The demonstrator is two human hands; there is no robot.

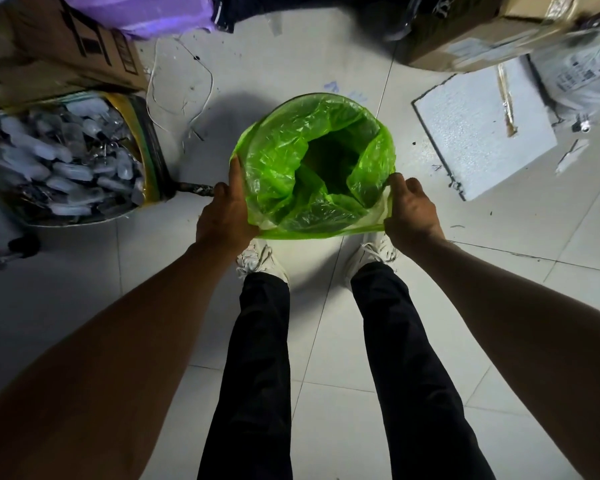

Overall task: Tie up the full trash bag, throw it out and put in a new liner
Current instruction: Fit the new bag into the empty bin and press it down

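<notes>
On the floor, just in front of the person's shoes, stood a round bin with a green liner inside it. The liner was open and looked nearly empty, with only a dark hollow at the bottom. Its top edge was folded over the rim on the far side, but the near edge looked loose. The left hand pressed on the left side of the rim, its fingers curled down over the plastic and the thumb stretched along the edge. The right hand pinched the liner at the right side, fingers closed on the thin film. I think the full bag was already gone, since no tied bag showed anywhere, and this was the new liner going in. What was left seemed small: pull the near edge over the rim and smooth it. Around the bin lay a box of clear bottles, a white foam slab and cardboard boxes.
</notes>
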